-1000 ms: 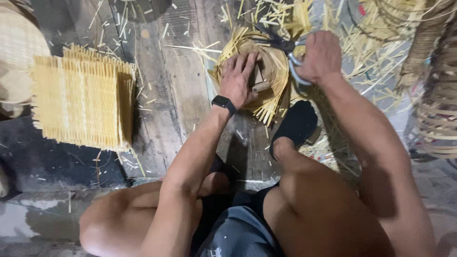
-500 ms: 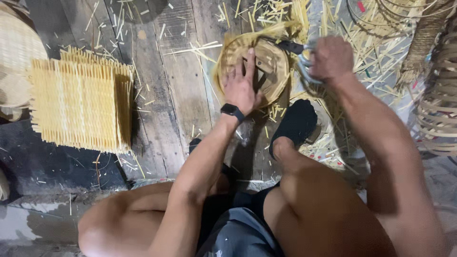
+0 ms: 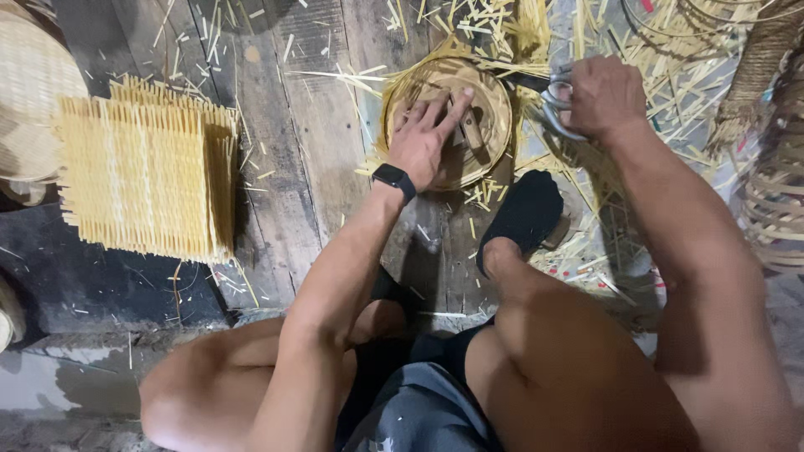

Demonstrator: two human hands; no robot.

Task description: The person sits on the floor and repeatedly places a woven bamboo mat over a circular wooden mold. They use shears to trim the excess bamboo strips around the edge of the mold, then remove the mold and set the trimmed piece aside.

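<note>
We see no packages, labels or signs here. The one screen is the small black rectangular smartwatch face (image 3: 394, 177) strapped to the wrist of our left hand (image 3: 427, 138); it lies dark, showing nothing, and sits just below the hand, over the wooden floorboards (image 3: 285, 176).
</note>
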